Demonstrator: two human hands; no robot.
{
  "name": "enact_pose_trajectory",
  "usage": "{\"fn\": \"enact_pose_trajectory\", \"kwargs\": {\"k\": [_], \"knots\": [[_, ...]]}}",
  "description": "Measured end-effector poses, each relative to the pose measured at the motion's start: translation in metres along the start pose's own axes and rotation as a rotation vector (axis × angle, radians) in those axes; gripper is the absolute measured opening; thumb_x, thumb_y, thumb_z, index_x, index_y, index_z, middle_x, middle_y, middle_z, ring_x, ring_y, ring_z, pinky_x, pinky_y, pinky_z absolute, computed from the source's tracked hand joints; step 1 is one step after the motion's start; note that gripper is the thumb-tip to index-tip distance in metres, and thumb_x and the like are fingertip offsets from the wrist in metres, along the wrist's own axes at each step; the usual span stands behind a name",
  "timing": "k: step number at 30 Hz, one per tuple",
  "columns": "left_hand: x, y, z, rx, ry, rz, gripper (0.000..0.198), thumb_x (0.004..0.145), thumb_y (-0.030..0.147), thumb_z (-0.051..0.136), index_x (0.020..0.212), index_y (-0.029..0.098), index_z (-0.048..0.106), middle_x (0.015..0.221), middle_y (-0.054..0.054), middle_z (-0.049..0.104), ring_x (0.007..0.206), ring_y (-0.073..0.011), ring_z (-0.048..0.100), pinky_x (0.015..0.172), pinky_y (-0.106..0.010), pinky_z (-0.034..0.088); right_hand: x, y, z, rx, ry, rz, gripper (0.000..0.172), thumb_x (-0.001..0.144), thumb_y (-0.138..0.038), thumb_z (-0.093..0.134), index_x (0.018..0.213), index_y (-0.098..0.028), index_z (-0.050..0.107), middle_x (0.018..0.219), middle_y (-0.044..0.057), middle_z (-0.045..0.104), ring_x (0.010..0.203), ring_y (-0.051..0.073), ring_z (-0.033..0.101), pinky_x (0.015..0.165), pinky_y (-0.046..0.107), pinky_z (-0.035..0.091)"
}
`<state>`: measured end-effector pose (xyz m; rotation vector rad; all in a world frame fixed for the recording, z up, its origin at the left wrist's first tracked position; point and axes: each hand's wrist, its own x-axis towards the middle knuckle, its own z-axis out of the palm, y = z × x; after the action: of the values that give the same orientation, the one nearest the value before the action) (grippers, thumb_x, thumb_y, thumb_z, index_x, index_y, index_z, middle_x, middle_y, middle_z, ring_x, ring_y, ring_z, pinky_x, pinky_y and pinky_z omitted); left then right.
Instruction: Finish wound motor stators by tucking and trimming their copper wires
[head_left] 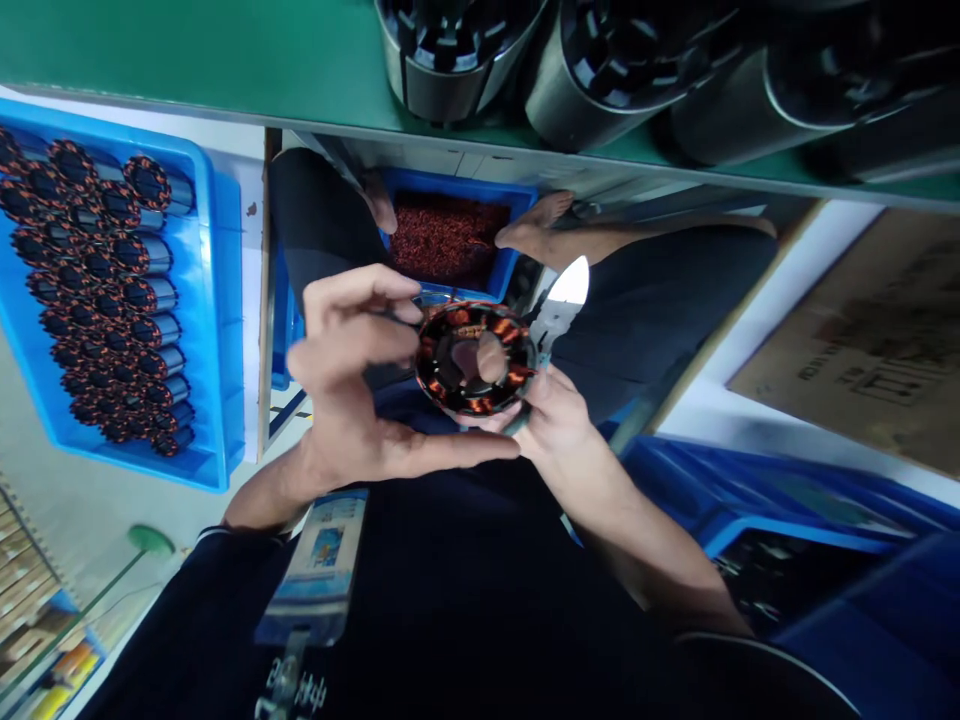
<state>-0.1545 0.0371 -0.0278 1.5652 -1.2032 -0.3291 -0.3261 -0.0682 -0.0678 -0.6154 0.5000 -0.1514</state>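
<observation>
A ring-shaped motor stator [517, 378] with copper windings faces up in front of my torso. My right hand [555, 415] holds it from the right and below, and a fingertip shows inside its bore. A small hand tool [559, 305] with a bright, shiny end stands up beside the stator at my right fingers; its exact kind is unclear. My left hand [349, 375], slightly blurred, is spread around the stator's left side. Its fingertips are by the rim and its thumb stretches below; whether they touch the stator I cannot tell.
A blue tray [217, 330] at left holds rows of wound stators. Between my feet sits a blue bin [517, 205] of reddish copper scraps. Metal motor housings [442, 90] stand on the green bench [187, 50] ahead. At right are a carton [862, 340] and blue crates [795, 530].
</observation>
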Motion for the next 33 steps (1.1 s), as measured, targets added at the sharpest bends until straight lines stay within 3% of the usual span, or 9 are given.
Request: {"fn": "enact_pose_trajectory", "kwargs": {"k": [3, 7, 10, 13, 16, 19, 23, 28, 33], "knots": [[-0.001, 0.005, -0.019, 0.193, -0.064, 0.103, 0.058, 0.095, 0.063, 0.111, 0.130, 0.027, 0.082, 0.154, -0.014, 0.073, 0.126, -0.0303, 0.074, 0.098, -0.049, 0.068, 0.005, 0.007, -0.003, 0.052, -0.072, 0.028, 0.065, 0.094, -0.088, 0.085, 0.086, -0.029, 0.059, 0.060, -0.008, 0.032, 0.051, 0.015, 0.032, 0.053, 0.032, 0.048], [-0.008, 0.010, -0.034, 0.354, -0.112, 0.181, 0.048, 0.103, 0.058, 0.105, 0.138, 0.029, 0.087, 0.152, -0.013, 0.082, 0.125, -0.0330, 0.070, 0.102, -0.050, 0.066, 0.010, 0.013, -0.009, 0.021, -0.110, 0.099, 0.059, 0.096, -0.082, 0.090, 0.089, -0.029, 0.064, 0.064, -0.006, 0.043, 0.055, 0.018, 0.046, 0.058, 0.033, 0.054], [-0.014, 0.012, -0.043, 0.422, -0.141, 0.152, 0.037, 0.112, 0.058, 0.094, 0.132, 0.028, 0.088, 0.156, -0.014, 0.084, 0.115, -0.0315, 0.071, 0.092, -0.049, 0.062, 0.017, 0.010, -0.001, 0.015, -0.156, 0.103, 0.057, 0.098, -0.077, 0.096, 0.093, -0.029, 0.066, 0.067, -0.006, 0.047, 0.059, 0.017, 0.047, 0.061, 0.031, 0.056], [-0.019, 0.003, -0.065, 0.386, -0.035, 0.068, 0.036, 0.105, 0.055, 0.103, 0.124, 0.028, 0.088, 0.153, -0.011, 0.088, 0.103, -0.0248, 0.076, 0.087, -0.044, 0.059, 0.025, 0.006, 0.011, 0.055, -0.185, 0.082, 0.035, 0.114, -0.063, 0.086, 0.117, -0.029, 0.081, 0.076, -0.006, 0.049, 0.065, 0.015, 0.043, 0.066, 0.028, 0.051], [-0.023, -0.023, -0.115, 0.537, 0.149, -0.053, 0.028, 0.101, 0.045, 0.108, 0.114, 0.027, 0.090, 0.146, -0.008, 0.090, 0.114, -0.0238, 0.084, 0.094, -0.039, 0.062, 0.028, 0.010, 0.010, 0.019, -0.150, 0.132, 0.043, 0.121, -0.058, 0.079, 0.153, -0.031, 0.086, 0.086, -0.002, 0.053, 0.073, 0.014, 0.046, 0.069, 0.027, 0.050], [-0.026, -0.064, -0.183, 0.725, 0.282, -0.273, 0.028, 0.101, 0.047, 0.107, 0.111, 0.025, 0.093, 0.146, -0.010, 0.089, 0.109, -0.0235, 0.084, 0.083, -0.034, 0.062, 0.024, 0.020, 0.000, -0.045, -0.036, 0.201, 0.051, 0.117, -0.062, 0.082, 0.158, -0.033, 0.088, 0.087, 0.000, 0.053, 0.075, 0.016, 0.046, 0.070, 0.030, 0.052], [-0.030, -0.129, -0.243, 0.704, 0.159, -0.577, 0.029, 0.097, 0.041, 0.108, 0.108, 0.018, 0.092, 0.156, -0.015, 0.084, 0.096, -0.0203, 0.081, 0.095, -0.039, 0.071, 0.013, 0.026, -0.003, -0.064, 0.225, 0.320, 0.049, 0.106, -0.062, 0.096, 0.144, -0.031, 0.095, 0.089, 0.001, 0.053, 0.078, 0.016, 0.045, 0.071, 0.029, 0.051], [-0.028, -0.186, -0.235, 0.639, 0.034, -0.661, 0.016, 0.097, 0.021, 0.105, 0.108, 0.017, 0.094, 0.141, -0.015, 0.086, 0.114, -0.0235, 0.085, 0.108, -0.038, 0.074, 0.004, 0.036, 0.002, -0.119, 0.385, 0.382, 0.058, 0.097, -0.065, 0.103, 0.140, -0.027, 0.096, 0.090, 0.003, 0.052, 0.081, 0.018, 0.044, 0.069, 0.031, 0.049], [-0.021, -0.207, -0.212, 0.587, 0.026, -0.676, 0.014, 0.103, 0.015, 0.096, 0.116, 0.016, 0.094, 0.149, -0.015, 0.080, 0.116, -0.0217, 0.084, 0.112, -0.039, 0.075, 0.003, 0.053, -0.013, -0.188, 0.389, 0.384, 0.062, 0.093, -0.068, 0.105, 0.137, -0.027, 0.096, 0.087, 0.003, 0.054, 0.075, 0.019, 0.047, 0.066, 0.036, 0.049]]}}
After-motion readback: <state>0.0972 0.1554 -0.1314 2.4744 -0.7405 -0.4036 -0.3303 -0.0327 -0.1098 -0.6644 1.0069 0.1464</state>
